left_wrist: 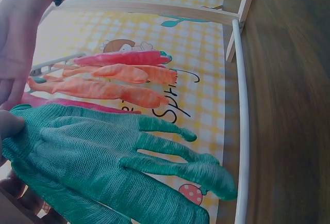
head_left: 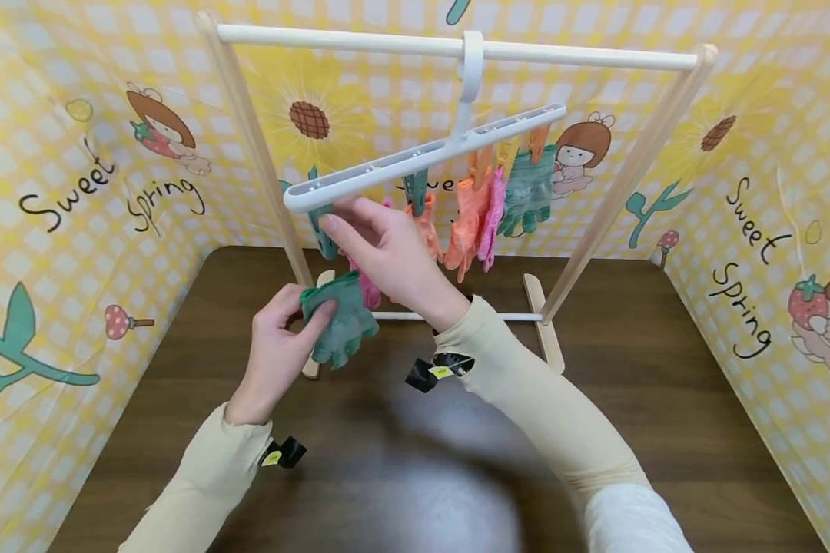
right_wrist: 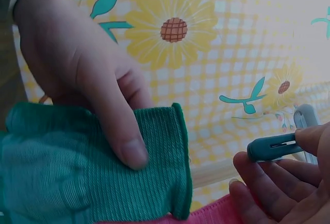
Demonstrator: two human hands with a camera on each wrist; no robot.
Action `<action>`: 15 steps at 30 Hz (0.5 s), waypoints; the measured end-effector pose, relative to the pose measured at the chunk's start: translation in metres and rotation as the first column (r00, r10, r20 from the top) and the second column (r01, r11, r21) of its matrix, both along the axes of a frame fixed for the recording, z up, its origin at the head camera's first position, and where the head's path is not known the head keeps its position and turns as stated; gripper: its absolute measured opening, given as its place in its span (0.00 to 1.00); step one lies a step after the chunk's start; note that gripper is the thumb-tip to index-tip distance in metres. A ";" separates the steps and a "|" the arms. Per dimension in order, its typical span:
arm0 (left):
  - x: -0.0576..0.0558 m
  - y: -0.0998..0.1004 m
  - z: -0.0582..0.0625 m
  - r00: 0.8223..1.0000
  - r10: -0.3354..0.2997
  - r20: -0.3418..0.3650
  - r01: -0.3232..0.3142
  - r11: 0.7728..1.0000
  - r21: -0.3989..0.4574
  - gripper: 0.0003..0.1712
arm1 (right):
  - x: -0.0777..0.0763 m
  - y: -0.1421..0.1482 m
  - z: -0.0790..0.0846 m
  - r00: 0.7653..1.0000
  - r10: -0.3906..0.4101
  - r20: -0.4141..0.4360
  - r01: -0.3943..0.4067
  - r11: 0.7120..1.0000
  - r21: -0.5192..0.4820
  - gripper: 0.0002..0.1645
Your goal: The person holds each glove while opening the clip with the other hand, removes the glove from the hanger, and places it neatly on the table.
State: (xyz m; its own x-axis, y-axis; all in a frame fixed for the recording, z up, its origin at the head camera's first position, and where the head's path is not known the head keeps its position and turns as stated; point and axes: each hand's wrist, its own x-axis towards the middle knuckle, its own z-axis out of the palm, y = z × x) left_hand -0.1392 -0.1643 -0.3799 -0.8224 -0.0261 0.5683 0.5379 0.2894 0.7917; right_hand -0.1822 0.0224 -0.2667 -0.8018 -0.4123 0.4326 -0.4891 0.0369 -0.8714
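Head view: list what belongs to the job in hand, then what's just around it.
Part of the job:
green glove, held by the left hand
teal peg, pinched by the right hand
hanger
rack
hung gloves

Just around:
patterned cloth
brown table
wrist cameras

1 rack (head_left: 346, 39), 1 hanger (head_left: 387, 164), 2 cams (head_left: 421, 375), min. 5 clips (head_left: 327, 240), glove (head_left: 346, 322) qty unclear.

I'm pinching a green glove (head_left: 346, 319) in my left hand (head_left: 277, 338). Up top, my right hand (head_left: 400, 253) grips a teal clothespin (head_left: 323, 236) on the tilted hanger (head_left: 387, 166)!
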 end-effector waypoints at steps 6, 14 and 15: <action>0.002 -0.003 -0.002 1.000 0.010 0.001 -0.010 1.000 -0.016 0.02 | 0.003 0.000 0.000 0.996 -0.035 -0.079 0.038 0.999 0.033 0.21; 0.004 -0.005 -0.003 1.000 0.014 0.021 -0.014 1.000 -0.014 0.02 | 0.006 0.004 -0.002 0.966 -0.104 -0.236 0.117 0.992 0.044 0.19; 0.004 -0.005 -0.004 1.000 0.017 0.023 -0.017 1.000 -0.017 0.03 | 0.006 0.004 -0.003 0.964 -0.097 -0.248 0.108 0.994 0.032 0.19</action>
